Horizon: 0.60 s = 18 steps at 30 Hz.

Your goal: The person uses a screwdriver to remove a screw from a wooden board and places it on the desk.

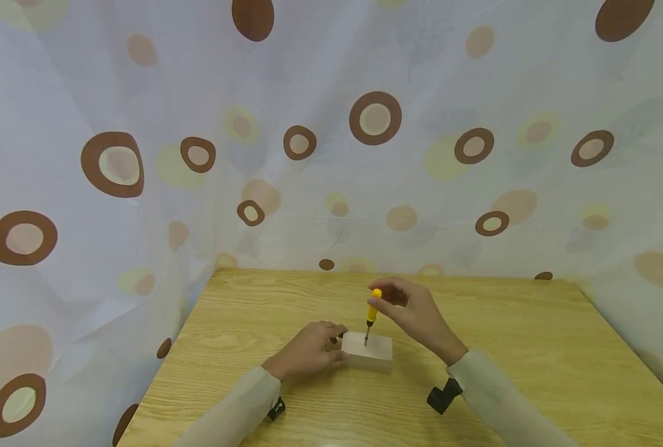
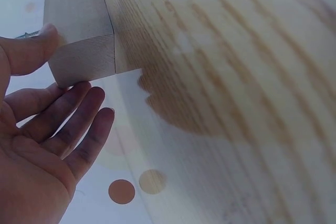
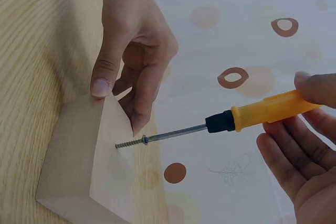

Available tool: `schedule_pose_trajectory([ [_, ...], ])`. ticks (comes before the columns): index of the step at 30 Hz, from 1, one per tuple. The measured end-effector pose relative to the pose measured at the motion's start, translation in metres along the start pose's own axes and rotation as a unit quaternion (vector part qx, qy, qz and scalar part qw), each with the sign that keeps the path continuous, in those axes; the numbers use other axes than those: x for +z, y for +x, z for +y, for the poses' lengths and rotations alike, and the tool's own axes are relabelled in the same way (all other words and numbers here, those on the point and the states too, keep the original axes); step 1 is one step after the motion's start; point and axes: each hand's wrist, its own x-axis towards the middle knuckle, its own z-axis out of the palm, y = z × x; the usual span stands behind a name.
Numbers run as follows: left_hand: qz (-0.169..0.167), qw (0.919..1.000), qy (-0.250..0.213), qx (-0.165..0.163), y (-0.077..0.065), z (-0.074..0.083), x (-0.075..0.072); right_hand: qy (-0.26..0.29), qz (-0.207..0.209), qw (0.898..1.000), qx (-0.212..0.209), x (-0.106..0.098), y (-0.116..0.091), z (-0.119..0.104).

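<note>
A pale wooden block (image 1: 367,360) lies on the table, its end gripped by my left hand (image 1: 308,350). In the left wrist view the thumb (image 2: 44,43) touches one side of the block and fingertips touch its edge; the other fingers lie beside it. My right hand (image 1: 418,313) pinches the yellow handle of a screwdriver (image 3: 268,111) above the block. The screwdriver's tip meets the head of a screw (image 3: 130,143), which stands in the block's top face with much of its thread showing. How deep its point sits is hidden.
The light wood-grain table (image 1: 532,347) reaches back to a white curtain (image 1: 331,180) printed with brown rings and dots. The curtain also hangs at the left and right sides. Black wrist mounts (image 1: 445,396) sit under both sleeves.
</note>
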Motion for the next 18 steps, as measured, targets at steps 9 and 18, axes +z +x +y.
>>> schedule_pose_trajectory([
  [9, 0.001, 1.0, 0.003, 0.001, 0.0, -0.001, 0.0013, 0.02, -0.038, 0.999, 0.009, -0.0081, 0.0, -0.0004],
  [18, -0.001, 1.0, 0.005, 0.004, -0.0008, 0.0008, 0.0006, -0.012, 0.017, 1.0, 0.013, -0.0014, -0.0019, -0.0021],
])
